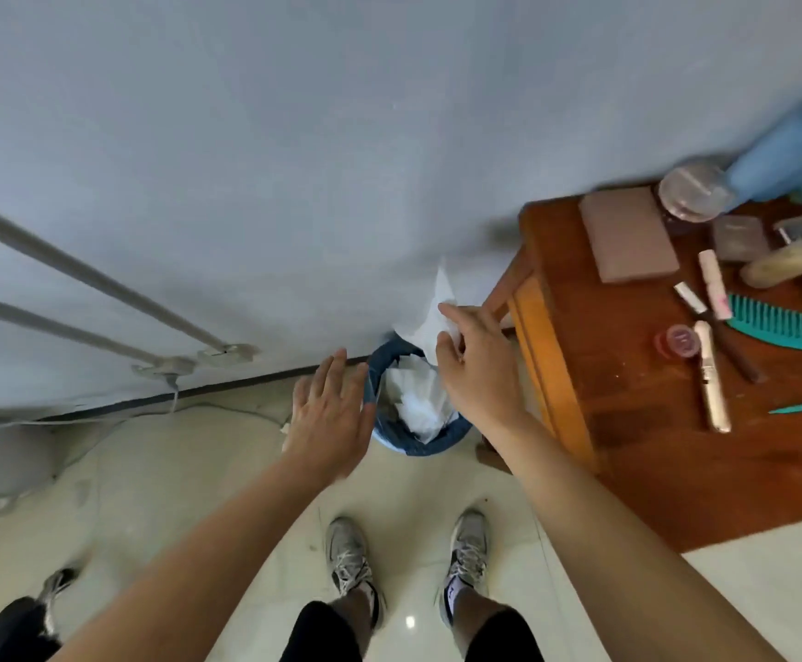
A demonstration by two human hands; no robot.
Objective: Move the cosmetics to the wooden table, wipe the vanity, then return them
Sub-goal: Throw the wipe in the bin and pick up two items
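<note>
Tissue pinched in right hand over bin, left hand spread, cosmetics on wooden table beside.

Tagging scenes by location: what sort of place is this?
Probably a home bedroom or dressing corner: a wooden table strewn with cosmetics and a comb, and a small full bin on a tiled floor. The right hand pinches a tissue near it.

A home room: tiled floor, plain wall, small bin, cosmetics-strewn wooden table.
</note>
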